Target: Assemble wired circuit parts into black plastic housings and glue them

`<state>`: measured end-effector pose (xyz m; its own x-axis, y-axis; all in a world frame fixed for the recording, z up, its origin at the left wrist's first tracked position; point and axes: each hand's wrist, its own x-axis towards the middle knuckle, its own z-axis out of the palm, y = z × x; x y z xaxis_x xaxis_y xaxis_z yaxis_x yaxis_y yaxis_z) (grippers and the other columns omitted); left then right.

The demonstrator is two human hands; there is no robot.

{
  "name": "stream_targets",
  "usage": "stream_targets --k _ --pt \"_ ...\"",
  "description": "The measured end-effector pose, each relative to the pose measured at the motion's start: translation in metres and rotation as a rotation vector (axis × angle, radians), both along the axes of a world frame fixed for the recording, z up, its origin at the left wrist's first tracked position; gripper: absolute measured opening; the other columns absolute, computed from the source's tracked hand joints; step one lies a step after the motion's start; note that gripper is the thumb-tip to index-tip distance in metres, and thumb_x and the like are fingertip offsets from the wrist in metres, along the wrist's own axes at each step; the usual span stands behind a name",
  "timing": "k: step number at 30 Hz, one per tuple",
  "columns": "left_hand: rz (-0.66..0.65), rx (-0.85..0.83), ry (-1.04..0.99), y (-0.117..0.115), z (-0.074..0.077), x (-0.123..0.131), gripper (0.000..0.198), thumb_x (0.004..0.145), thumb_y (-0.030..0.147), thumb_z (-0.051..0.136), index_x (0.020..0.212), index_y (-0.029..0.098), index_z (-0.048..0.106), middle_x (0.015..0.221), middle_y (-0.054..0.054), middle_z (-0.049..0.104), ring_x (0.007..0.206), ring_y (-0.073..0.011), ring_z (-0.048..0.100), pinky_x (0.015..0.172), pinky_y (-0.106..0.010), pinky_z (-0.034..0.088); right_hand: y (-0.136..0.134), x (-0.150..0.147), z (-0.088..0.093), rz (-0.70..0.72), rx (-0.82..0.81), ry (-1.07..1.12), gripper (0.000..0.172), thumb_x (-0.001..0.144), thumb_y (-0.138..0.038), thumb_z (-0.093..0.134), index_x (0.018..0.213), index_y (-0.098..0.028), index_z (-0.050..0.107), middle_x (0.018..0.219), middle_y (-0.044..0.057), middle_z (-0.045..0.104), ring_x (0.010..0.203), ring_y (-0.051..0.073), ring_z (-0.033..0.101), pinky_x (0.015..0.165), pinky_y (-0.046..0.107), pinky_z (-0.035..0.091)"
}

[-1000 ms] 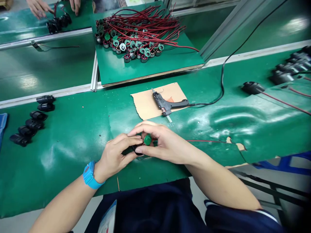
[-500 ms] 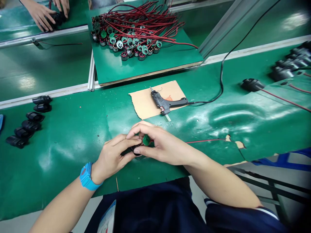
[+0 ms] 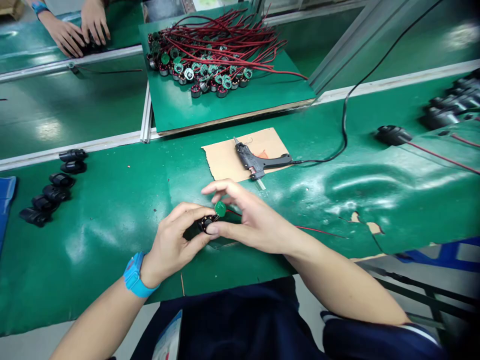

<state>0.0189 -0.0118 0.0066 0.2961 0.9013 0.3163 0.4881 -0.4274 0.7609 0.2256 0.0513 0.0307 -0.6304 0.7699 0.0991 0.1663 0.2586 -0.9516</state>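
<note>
Between the thumb and fingers of my left hand (image 3: pixel 178 230) is a small round motor (image 3: pixel 207 222), dark with copper-coloured dots around its rim; a black part around it is mostly hidden by the fingers. A green circuit board (image 3: pixel 220 209) stands at its upper right edge, with a red wire (image 3: pixel 318 230) running off to the right under my right hand (image 3: pixel 247 215). That hand's thumb presses the motor's right side, while its other fingers are raised and spread above the board. Beyond both hands, a black glue gun (image 3: pixel 255 159) lies on a piece of cardboard (image 3: pixel 221 159).
Several motors with red wires (image 3: pixel 221 40) are heaped on a raised green board (image 3: pixel 210 112). Black housings (image 3: pixel 56 192) stand at left, others (image 3: pixel 446 107) at right. The glue gun's cord (image 3: pixel 344 120) crosses rightward. Another person's hands (image 3: pixel 67 37) work at far left.
My right fingers have lifted and spread from around the motor, so more of it and the circuit board shows. The view has shifted slightly.
</note>
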Motion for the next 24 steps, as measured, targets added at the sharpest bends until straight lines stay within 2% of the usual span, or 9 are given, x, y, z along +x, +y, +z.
stream_targets --k 2,5,8,11,14,17,19,21,24 --pt "0.003 -0.04 -0.041 0.001 0.001 -0.001 0.028 0.091 0.028 0.076 0.117 0.022 0.065 0.103 -0.006 0.067 0.094 -0.019 0.067 0.081 -0.031 0.06 0.014 0.02 0.005 -0.158 0.251 -0.135 0.044 0.092 -0.038 0.072 0.13 -0.024 0.056 0.128 0.01 0.063 0.112 0.025 0.062 0.097 0.041 0.051" --pt "0.0 -0.063 -0.064 0.001 0.0 -0.003 0.024 0.09 0.026 0.076 0.111 0.022 0.064 0.101 -0.006 0.061 0.09 -0.0177 0.063 0.078 -0.031 0.058 0.039 0.057 0.003 -0.349 0.526 -0.553 0.034 0.096 -0.031 0.06 0.128 -0.02 0.061 0.129 0.013 0.067 0.119 0.034 0.062 0.102 0.052 0.046" --pt "-0.017 -0.057 -0.06 0.001 0.0 -0.005 0.023 0.09 0.024 0.075 0.11 0.022 0.064 0.101 -0.005 0.059 0.09 -0.0171 0.061 0.078 -0.03 0.056 0.059 0.083 -0.011 -0.282 0.593 -0.891 0.047 0.089 -0.021 0.056 0.136 -0.017 0.056 0.134 0.015 0.066 0.119 0.038 0.062 0.099 0.055 0.046" --pt "-0.044 -0.043 -0.055 0.0 0.001 -0.006 0.028 0.09 0.024 0.075 0.115 0.021 0.063 0.104 -0.006 0.059 0.092 -0.017 0.061 0.081 -0.03 0.056 0.069 0.088 -0.028 -0.211 0.633 -1.003 0.055 0.084 -0.015 0.053 0.139 -0.014 0.053 0.132 0.018 0.066 0.115 0.036 0.064 0.095 0.051 0.048" --pt "-0.053 -0.022 -0.051 0.0 0.003 -0.007 0.028 0.09 0.023 0.076 0.114 0.02 0.064 0.104 -0.006 0.058 0.092 -0.0163 0.06 0.08 -0.029 0.055 0.071 0.085 -0.034 -0.244 0.7 -1.05 0.049 0.087 -0.017 0.051 0.135 -0.011 0.058 0.118 0.021 0.069 0.102 0.035 0.066 0.084 0.045 0.05" --pt "-0.031 -0.012 -0.049 0.001 0.003 -0.009 0.029 0.09 0.023 0.076 0.116 0.019 0.063 0.106 -0.006 0.058 0.094 -0.0162 0.06 0.082 -0.029 0.054 0.067 0.087 -0.027 -0.306 0.771 -0.982 0.035 0.092 -0.025 0.052 0.122 -0.012 0.066 0.103 0.018 0.07 0.095 0.034 0.066 0.074 0.04 0.048" --pt "-0.008 -0.014 -0.051 0.002 0.003 -0.011 0.031 0.09 0.023 0.076 0.118 0.019 0.063 0.108 -0.007 0.058 0.096 -0.0166 0.06 0.084 -0.029 0.054 0.059 0.091 -0.017 -0.335 0.769 -0.798 0.027 0.096 -0.03 0.056 0.115 -0.015 0.067 0.098 0.013 0.07 0.09 0.03 0.065 0.071 0.038 0.048" --pt "0.014 -0.016 -0.049 0.003 0.003 -0.012 0.032 0.09 0.023 0.076 0.119 0.019 0.062 0.109 -0.006 0.058 0.096 -0.0166 0.061 0.085 -0.029 0.055 0.048 0.092 -0.007 -0.318 0.676 -0.57 0.019 0.097 -0.031 0.06 0.11 -0.019 0.066 0.093 0.008 0.069 0.081 0.024 0.064 0.07 0.035 0.047" --pt "0.047 0.008 -0.032 0.005 0.002 -0.013 0.032 0.09 0.023 0.076 0.118 0.02 0.061 0.107 -0.006 0.058 0.094 -0.0162 0.06 0.083 -0.029 0.055 0.031 0.086 0.001 -0.247 0.437 -0.265 0.011 0.096 -0.035 0.066 0.098 -0.023 0.065 0.081 0.002 0.063 0.068 0.018 0.057 0.062 0.032 0.044"
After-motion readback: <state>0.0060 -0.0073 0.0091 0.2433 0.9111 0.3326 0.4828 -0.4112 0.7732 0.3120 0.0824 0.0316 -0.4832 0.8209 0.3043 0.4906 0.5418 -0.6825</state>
